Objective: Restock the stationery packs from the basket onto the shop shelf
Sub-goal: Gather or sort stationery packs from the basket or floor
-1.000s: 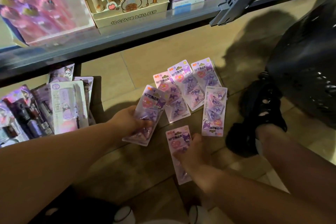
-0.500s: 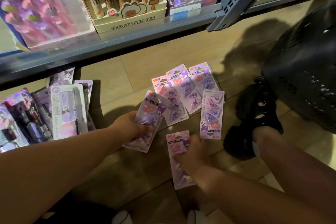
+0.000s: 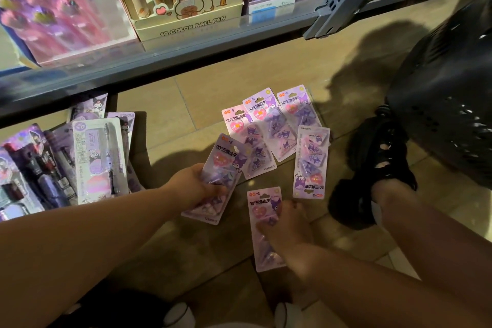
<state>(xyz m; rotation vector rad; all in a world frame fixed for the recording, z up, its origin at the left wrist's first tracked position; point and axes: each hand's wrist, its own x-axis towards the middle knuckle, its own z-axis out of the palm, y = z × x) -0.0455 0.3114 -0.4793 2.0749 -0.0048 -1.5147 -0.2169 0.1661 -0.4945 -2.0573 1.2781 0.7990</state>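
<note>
Left of the black basket [image 3: 439, 114], the left hand [image 3: 197, 189] grips a purple clip pack [image 3: 226, 165], fingers curled round its lower half, tilted just above the floor [image 3: 165, 120]. Nearer the basket, the right hand [image 3: 287, 226] pinches a second clip pack [image 3: 262, 208] lying flat. Four more packs [image 3: 269, 125] lie fanned between hands and basket, below the shelf [image 3: 186, 48].

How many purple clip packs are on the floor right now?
6: one purple plastic clip pack held by the left hand, one under the right hand, three fanned beyond them, one upside down at right. More may be stacked beneath.
</note>
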